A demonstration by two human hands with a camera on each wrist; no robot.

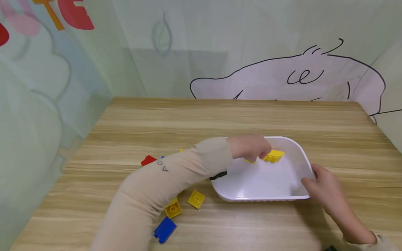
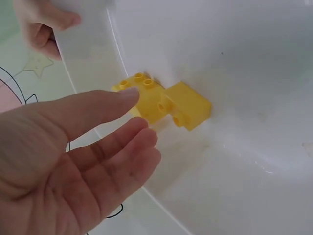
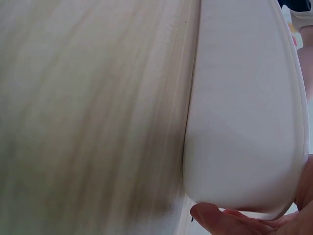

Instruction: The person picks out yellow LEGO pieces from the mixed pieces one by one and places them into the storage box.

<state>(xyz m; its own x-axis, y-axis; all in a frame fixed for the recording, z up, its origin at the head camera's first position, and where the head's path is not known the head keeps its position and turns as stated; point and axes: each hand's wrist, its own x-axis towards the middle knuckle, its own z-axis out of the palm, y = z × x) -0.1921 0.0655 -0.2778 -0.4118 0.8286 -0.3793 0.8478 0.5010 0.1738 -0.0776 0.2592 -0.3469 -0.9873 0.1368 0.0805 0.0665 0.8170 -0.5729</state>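
My left hand (image 1: 249,147) reaches over the far side of a white plastic tub (image 1: 267,186). Its thumb and fingers stand apart, loosely bent, with nothing held between them in the left wrist view. Two yellow toy bricks lie inside the tub just beyond the fingertips: one with studs toward the hand (image 2: 151,103) and a second brick (image 2: 191,105) beside it. At the tub's right near corner, my right hand (image 1: 325,188) grips the rim, thumb on the inner side and fingers outside. The right wrist view shows the fingers under the tub's outer wall.
Left of the tub, loose bricks lie on the wooden table (image 1: 251,118): a yellow square brick (image 1: 196,199), another yellow brick (image 1: 173,208), a blue brick (image 1: 165,230) and a red brick (image 1: 148,160). The left sleeve (image 1: 163,184) partly hides others. Printed walls stand behind and left.
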